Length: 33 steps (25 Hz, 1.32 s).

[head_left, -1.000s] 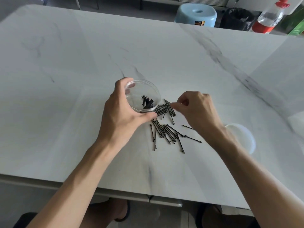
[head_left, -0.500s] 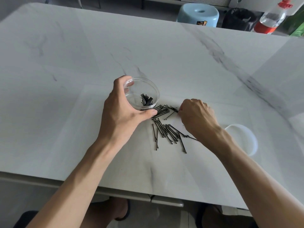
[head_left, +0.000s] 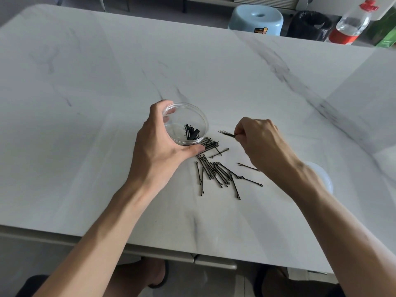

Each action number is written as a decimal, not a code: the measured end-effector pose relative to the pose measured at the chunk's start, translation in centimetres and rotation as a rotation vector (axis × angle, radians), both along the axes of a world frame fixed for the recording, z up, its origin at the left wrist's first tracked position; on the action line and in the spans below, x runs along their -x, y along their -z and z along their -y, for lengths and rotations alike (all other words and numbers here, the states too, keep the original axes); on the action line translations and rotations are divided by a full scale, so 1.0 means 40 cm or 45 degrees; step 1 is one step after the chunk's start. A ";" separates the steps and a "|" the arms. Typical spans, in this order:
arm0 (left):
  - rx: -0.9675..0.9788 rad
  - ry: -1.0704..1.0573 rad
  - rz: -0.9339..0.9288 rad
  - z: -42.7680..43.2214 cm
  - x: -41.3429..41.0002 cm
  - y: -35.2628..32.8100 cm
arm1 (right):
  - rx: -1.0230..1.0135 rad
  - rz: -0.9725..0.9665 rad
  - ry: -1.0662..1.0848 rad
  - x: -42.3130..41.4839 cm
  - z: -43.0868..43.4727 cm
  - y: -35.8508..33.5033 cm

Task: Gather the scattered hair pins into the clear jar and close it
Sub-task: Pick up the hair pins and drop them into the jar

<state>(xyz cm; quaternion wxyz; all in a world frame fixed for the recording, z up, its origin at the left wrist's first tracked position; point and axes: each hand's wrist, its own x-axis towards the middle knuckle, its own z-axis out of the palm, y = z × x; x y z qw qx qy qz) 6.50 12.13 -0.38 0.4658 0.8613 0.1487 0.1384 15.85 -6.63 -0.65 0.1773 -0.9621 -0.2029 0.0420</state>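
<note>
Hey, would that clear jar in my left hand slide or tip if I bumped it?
Probably slide rather than tip: the clear jar looks low and wide, and the table seems smooth. Likely light too, with thin clear walls and few hair pins inside, so a nudge could shift it. The left hand gripping it should steady it.

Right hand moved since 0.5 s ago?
Yes. The right hand rose off the pin pile, away from the white lid, now pinching a hair pin.

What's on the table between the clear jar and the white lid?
In the head view, loose hair pins lie there; the right hand, pinching one pin, hangs above some.
</note>
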 end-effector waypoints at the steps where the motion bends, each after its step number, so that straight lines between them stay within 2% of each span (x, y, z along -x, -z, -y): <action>1: -0.004 0.005 0.000 0.001 -0.001 0.000 | -0.102 0.020 -0.006 0.000 -0.002 -0.009; 3: -0.005 0.023 -0.008 0.003 -0.001 0.001 | -0.328 0.050 -0.047 0.008 -0.011 -0.036; 5: -0.013 0.066 -0.015 0.008 -0.001 0.003 | -0.441 0.084 -0.151 0.020 -0.025 -0.060; 8: -0.076 0.157 -0.037 0.020 -0.001 0.005 | -0.405 0.127 -0.360 0.038 -0.047 -0.068; 13: -0.110 0.246 -0.044 0.030 0.004 0.009 | -0.397 0.139 -0.454 0.044 -0.056 -0.073; 20: -0.010 0.313 -0.051 0.037 0.006 0.009 | -0.548 -0.034 -0.413 0.058 -0.066 -0.086; 24: -0.004 0.197 -0.011 0.019 0.004 0.002 | -0.722 0.080 -0.250 0.035 -0.044 -0.068; 27: -0.048 0.018 0.002 -0.010 -0.001 -0.001 | -0.575 -0.008 -0.185 0.005 -0.019 -0.003; 31: -0.026 -0.093 0.010 -0.031 -0.004 0.004 | -0.247 -0.034 -0.423 0.001 -0.009 0.073; 33: -0.017 -0.083 0.012 -0.029 -0.004 0.004 | -0.196 -0.011 -0.452 -0.001 -0.011 0.080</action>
